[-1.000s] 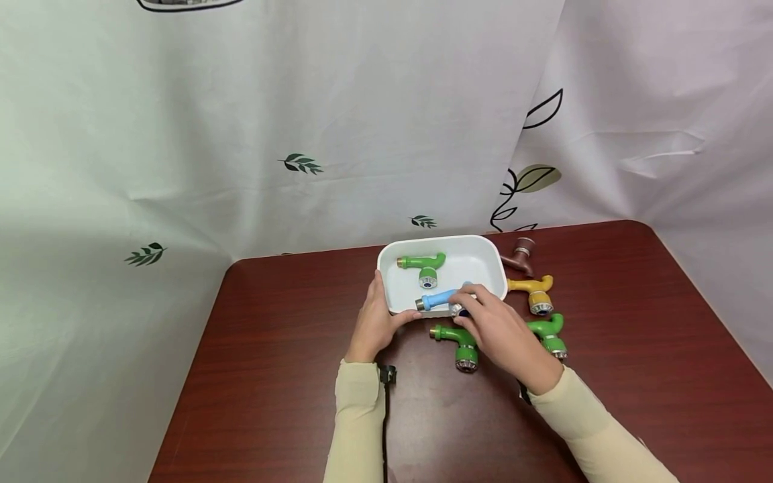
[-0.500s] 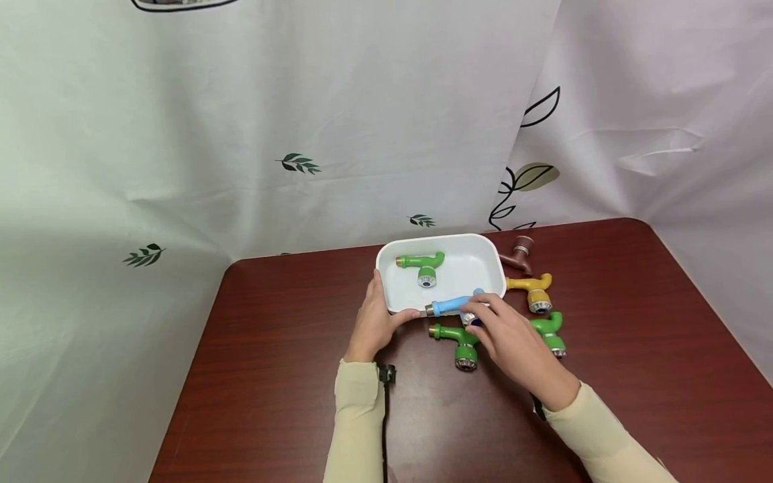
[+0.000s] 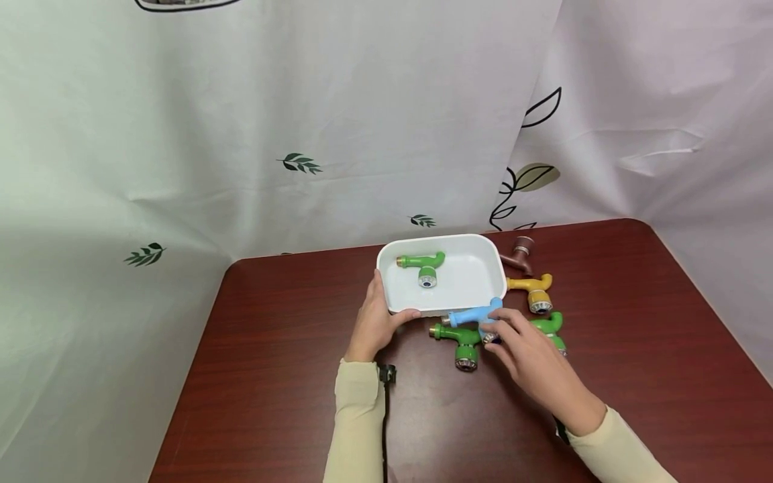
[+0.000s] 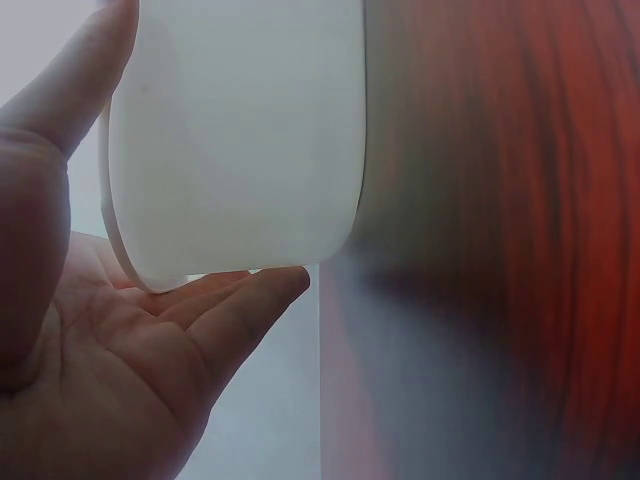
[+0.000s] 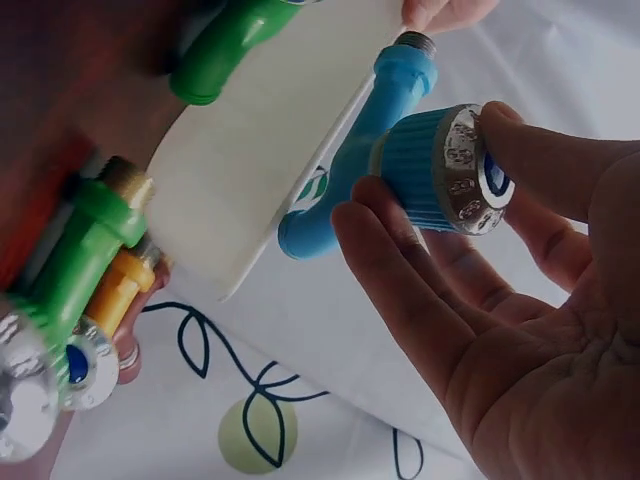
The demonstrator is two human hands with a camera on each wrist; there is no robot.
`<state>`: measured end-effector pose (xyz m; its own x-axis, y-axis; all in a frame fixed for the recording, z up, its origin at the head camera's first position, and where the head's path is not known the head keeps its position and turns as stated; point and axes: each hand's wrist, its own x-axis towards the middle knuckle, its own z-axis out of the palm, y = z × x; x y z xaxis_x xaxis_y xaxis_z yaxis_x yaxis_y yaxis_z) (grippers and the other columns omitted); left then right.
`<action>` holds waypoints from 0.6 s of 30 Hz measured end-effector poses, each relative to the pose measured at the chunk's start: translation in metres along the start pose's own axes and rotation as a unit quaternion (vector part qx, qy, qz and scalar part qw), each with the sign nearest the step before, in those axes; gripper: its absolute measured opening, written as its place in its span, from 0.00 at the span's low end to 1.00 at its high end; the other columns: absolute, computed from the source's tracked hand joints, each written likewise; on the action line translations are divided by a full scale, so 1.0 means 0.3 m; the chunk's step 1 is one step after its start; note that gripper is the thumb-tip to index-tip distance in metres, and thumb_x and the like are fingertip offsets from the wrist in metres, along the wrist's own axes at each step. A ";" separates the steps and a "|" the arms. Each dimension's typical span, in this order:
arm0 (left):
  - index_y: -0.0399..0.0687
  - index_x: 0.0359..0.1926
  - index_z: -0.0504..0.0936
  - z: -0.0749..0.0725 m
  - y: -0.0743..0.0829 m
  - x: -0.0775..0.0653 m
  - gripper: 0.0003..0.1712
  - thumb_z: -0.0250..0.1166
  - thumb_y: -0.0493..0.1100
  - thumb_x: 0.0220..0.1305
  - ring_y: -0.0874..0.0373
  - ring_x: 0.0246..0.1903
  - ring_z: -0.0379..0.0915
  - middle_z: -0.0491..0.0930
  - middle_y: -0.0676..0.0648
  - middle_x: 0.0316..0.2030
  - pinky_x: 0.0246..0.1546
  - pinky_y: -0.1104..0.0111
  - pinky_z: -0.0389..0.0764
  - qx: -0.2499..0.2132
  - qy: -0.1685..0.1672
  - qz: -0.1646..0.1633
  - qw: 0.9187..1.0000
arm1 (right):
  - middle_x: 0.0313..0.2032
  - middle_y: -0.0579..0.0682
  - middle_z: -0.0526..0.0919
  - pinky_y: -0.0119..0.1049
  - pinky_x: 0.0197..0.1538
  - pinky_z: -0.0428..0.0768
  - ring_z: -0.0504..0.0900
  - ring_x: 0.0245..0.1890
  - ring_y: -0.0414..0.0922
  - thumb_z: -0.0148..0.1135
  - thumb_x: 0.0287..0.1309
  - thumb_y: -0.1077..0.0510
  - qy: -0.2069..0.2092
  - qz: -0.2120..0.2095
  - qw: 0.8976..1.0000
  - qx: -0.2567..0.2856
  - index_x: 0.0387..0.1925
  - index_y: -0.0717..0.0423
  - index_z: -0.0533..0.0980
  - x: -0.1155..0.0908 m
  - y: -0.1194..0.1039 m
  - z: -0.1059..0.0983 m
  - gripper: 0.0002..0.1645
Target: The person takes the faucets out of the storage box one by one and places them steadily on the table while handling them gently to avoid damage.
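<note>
My right hand [image 3: 540, 365] pinches a light blue tap [image 3: 474, 315] by its ribbed knob with the silver cap. In the right wrist view the blue tap [image 5: 350, 170] hangs beside the outer wall of a white tray [image 5: 240, 150], its threaded end pointing away. My left hand [image 3: 374, 322] grips the front left corner of the white tray [image 3: 474, 272], thumb on the front side and fingers along the left end. Inside the tray lies one green tap [image 3: 423, 261]. Another green tap [image 3: 449, 333] lies on the table below the blue one.
Right of the tray lie a brown tap [image 3: 521, 258], a yellow tap [image 3: 531, 285] and a green tap [image 3: 548, 327], the last partly behind my right hand. The tray stands near the back edge of the red-brown table [image 3: 290, 349], with a printed curtain [image 3: 362, 121] behind.
My right hand has carried the blue tap from over the tray's inside, across the front rim, toward the right and nearer me. The left hand and tray have stayed in place.
</note>
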<state>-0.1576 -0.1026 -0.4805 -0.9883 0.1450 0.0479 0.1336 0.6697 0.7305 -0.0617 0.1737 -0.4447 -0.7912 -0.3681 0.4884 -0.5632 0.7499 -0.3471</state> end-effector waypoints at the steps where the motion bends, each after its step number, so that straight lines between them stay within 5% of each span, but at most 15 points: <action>1: 0.34 0.79 0.37 0.001 -0.001 0.000 0.71 0.78 0.56 0.53 0.40 0.66 0.64 0.49 0.35 0.77 0.63 0.50 0.70 0.001 0.000 0.000 1.000 | 0.51 0.53 0.78 0.42 0.38 0.82 0.81 0.40 0.46 0.78 0.46 0.66 0.000 0.003 1.000 -0.002 0.48 0.57 0.82 -0.009 0.001 -0.002 0.24; 5: 0.34 0.79 0.38 0.002 -0.002 0.002 0.72 0.78 0.56 0.52 0.40 0.67 0.63 0.49 0.34 0.77 0.63 0.50 0.69 0.005 0.004 0.001 1.000 | 0.51 0.52 0.78 0.41 0.36 0.81 0.81 0.38 0.44 0.77 0.50 0.63 0.003 0.007 1.000 -0.002 0.48 0.56 0.82 -0.040 0.006 -0.011 0.21; 9: 0.32 0.78 0.39 0.002 -0.001 0.002 0.72 0.78 0.57 0.52 0.40 0.69 0.60 0.50 0.34 0.76 0.65 0.50 0.67 0.007 0.000 -0.004 1.000 | 0.51 0.52 0.78 0.44 0.39 0.82 0.82 0.42 0.46 0.66 0.66 0.51 0.015 -0.004 1.000 0.005 0.48 0.54 0.82 -0.068 0.015 -0.014 0.14; 14: 0.32 0.79 0.38 0.003 -0.001 0.002 0.72 0.77 0.58 0.52 0.42 0.71 0.58 0.49 0.34 0.77 0.66 0.51 0.65 0.005 -0.006 -0.006 1.000 | 0.51 0.50 0.79 0.43 0.40 0.81 0.82 0.45 0.46 0.42 0.74 0.37 0.034 -0.008 0.999 0.004 0.47 0.52 0.82 -0.098 0.019 -0.016 0.30; 18: 0.32 0.78 0.38 -0.001 0.002 0.002 0.72 0.78 0.57 0.52 0.42 0.71 0.58 0.49 0.34 0.77 0.66 0.51 0.65 0.003 -0.002 -0.002 1.000 | 0.51 0.48 0.78 0.42 0.38 0.81 0.81 0.46 0.45 0.40 0.74 0.36 0.039 -0.001 0.999 0.004 0.46 0.50 0.82 -0.118 0.018 -0.021 0.31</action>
<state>-0.1581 -0.1023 -0.4799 -0.9887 0.1441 0.0422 0.1294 0.6746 0.7268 -0.0354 0.1942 -0.4589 -0.7686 -0.3258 0.5505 -0.5676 0.7442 -0.3521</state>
